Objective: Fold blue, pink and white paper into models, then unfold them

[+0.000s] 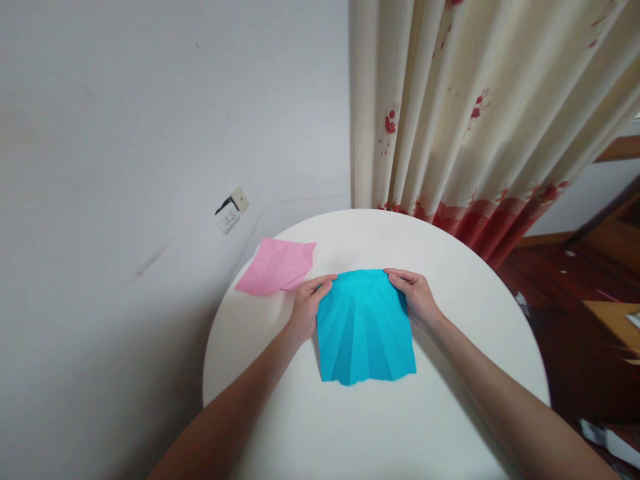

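Observation:
A sheet of blue paper (367, 327) with fan-like creases is held up over the white round table (400, 427). Its lower edge looks uneven, as if torn. My left hand (309, 303) pinches the upper left corner between thumb and fingers. At the upper right corner, my right hand (414, 293) grips the sheet the same way. Left of my left hand, a creased pink paper (277, 267) lies on the table near its far left edge.
A white wall with a socket (227, 217) stands close on the left. Cream and red curtains (450, 133) hang behind the table. On the right, a dark wooden floor (555, 307) holds scattered scraps and a brown box-like thing (613, 327).

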Demonstrator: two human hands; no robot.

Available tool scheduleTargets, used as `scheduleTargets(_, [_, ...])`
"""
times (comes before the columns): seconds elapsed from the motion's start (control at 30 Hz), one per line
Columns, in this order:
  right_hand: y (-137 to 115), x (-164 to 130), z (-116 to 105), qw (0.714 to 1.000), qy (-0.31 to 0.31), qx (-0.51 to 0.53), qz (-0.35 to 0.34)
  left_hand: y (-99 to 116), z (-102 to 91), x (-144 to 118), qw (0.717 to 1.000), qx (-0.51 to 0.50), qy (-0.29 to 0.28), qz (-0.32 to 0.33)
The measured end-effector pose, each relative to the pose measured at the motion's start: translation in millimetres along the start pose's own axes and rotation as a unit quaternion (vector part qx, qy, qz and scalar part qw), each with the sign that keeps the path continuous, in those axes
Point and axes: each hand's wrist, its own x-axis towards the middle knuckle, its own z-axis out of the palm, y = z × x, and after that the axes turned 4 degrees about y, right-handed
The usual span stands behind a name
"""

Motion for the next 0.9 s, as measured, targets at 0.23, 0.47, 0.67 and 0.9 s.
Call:
scheduleTargets(0.23, [6,4,-2,0.997,-0.014,-0.066,-0.045,-2,-3.6,7,0.976,0.155,0.064,0.14])
scheduleTargets(0.47, [10,7,-4,0.986,0.014,-0.137,-0.096,-4,-4.5,7,0.967,0.195,0.032,0.16])
scheduleTargets(0.67, [12,8,-4,0.978,0.019,-0.168,-0.122,-8,-4.8,8,0.972,0.179,0.052,0.145])
scheduleTargets(0.9, [8,5,-4,0.974,0.018,-0.179,-0.137,-5,-4.4,5,0.977,0.146,0.048,0.148])
